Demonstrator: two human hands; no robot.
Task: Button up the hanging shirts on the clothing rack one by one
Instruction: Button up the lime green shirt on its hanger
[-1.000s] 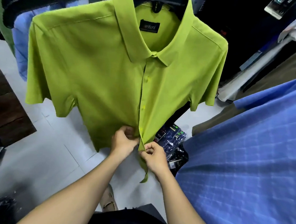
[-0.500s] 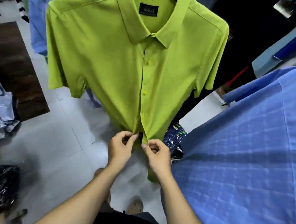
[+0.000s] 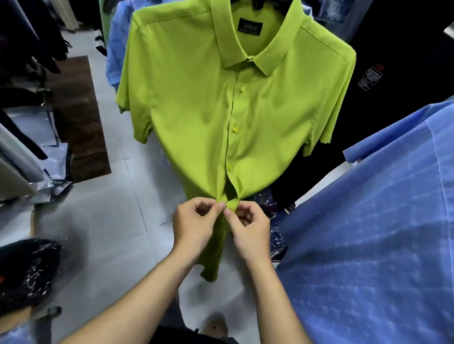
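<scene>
Lime-green short-sleeved shirt (image 3: 199, 94) hangs front-on from a dark hanger at the far centre of the view, its collar closed and its front placket (image 3: 231, 145) shut down most of its length; three buttons show fastened along it, the lowest (image 3: 230, 167) just above the hands. Step in hand, as judged: fastening one of the bottom buttons on this shirt, so this garment looks nearly finished. Left hand (image 3: 193, 223) and right hand (image 3: 248, 228) meet low on the placket, nearer than the fastened buttons, thumbs almost touching each other. Both are curled tight, thumb against forefinger, each pinching one edge of the green cloth; other fingers folded into the palms. The button itself is hidden under the fingertips, so whether it is through its hole cannot be told. The hem tail (image 3: 211, 262) hangs loose below the hands, between the forearms. Next move likely calls for pushing the button through with one thumb while the other hand holds the hole edge taut, then checking for any button lower down before passing to another shirt. A blue checked shirt (image 3: 377, 236) fills the near right; a pale blue shirt (image 3: 116, 43) hangs just behind the green one at far left. Grey tiled floor (image 3: 104, 217) below.
</scene>
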